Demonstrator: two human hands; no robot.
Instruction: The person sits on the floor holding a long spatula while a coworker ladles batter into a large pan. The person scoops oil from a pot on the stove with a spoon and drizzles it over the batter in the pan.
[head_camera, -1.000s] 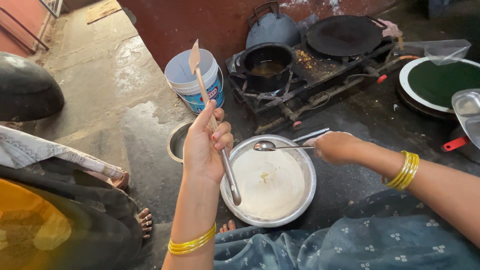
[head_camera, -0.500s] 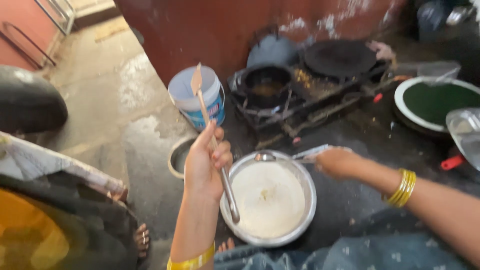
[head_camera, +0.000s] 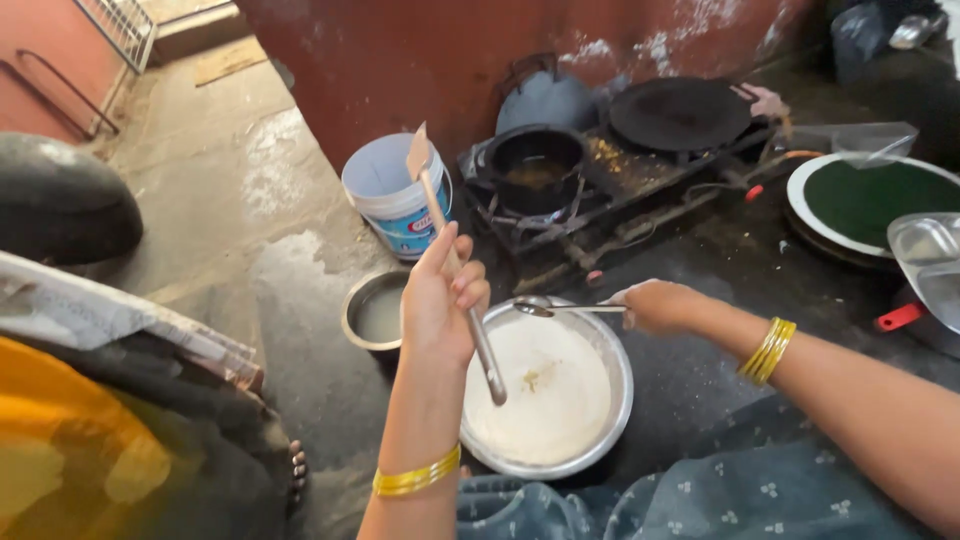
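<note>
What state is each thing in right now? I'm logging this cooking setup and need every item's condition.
Left hand: raised, gripping the spatula.
Spatula: held tilted above the steel bowl.
Right hand: holding the spoon.
Spoon: level over the bowl's rim.
Steel bowl: holds white batter.
Small bowl: holds cloudy liquid.
Bucket: open, upright.
Black pan: on the stove, brown contents.
Flat griddle: bare.
</note>
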